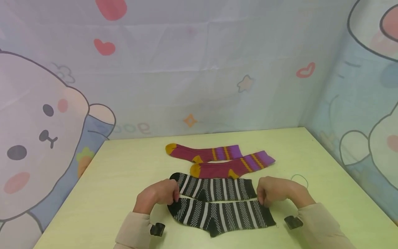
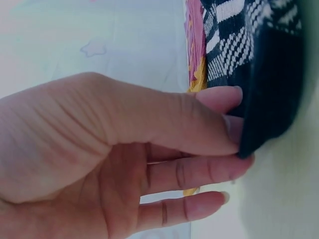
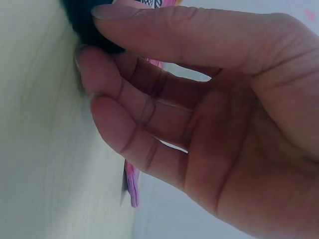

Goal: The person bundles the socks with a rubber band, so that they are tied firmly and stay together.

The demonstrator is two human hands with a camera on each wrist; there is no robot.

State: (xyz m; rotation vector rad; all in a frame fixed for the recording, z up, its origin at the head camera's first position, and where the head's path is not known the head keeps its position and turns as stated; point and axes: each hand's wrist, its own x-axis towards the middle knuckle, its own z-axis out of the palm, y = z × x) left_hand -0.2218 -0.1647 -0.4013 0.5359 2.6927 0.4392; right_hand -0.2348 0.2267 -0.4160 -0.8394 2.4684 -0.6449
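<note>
Striped socks lie lengthwise left-to-right — toes left, cuffs right — left grip pinching toe fabric, right grip pinching a cuff.

Black knit socks bear white and herringbone stripes; maroon knit socks have mustard toes and purple cuffs.

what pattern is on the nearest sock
Nearest sock: black with white crosswise stripes, some hatched, clearest in the head view.

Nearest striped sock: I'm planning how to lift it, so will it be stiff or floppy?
The nearest striped sock is probably floppy, since it looks knitted. Lying flat, it seems unlikely to roll. Its thin-looking fabric suggests light weight.
</note>
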